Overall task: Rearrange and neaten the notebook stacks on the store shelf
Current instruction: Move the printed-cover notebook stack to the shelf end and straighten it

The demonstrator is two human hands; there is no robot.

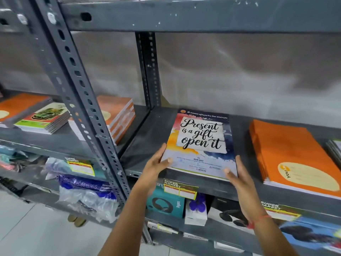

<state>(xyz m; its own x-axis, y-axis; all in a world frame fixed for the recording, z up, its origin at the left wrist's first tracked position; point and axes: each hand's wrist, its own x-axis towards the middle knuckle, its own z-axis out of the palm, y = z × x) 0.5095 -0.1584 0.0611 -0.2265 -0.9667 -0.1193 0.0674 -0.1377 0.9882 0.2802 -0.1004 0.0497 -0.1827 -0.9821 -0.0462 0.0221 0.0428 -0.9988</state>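
Observation:
A notebook stack with a "Present is a gift, open it" cover (pixel 201 139) lies on the grey metal shelf (pixel 147 141), its near edge at the shelf's front lip. My left hand (pixel 156 166) grips its near left corner, thumb on the cover. My right hand (pixel 238 174) holds its near right corner, fingers along the side edge. To the right lies an orange notebook stack (pixel 287 150). On the neighbouring bay to the left sit another orange stack (pixel 118 115), a green-covered stack (pixel 44 117) and one more orange stack (pixel 20 106).
A slotted upright post (pixel 83 100) separates the two bays. A further stack's edge (pixel 335 150) shows at the far right. The shelf below holds headphone boxes (pixel 166 202), plastic-wrapped goods (pixel 86 193) and price tags (pixel 180 188). An upper shelf beam (pixel 184 15) runs overhead.

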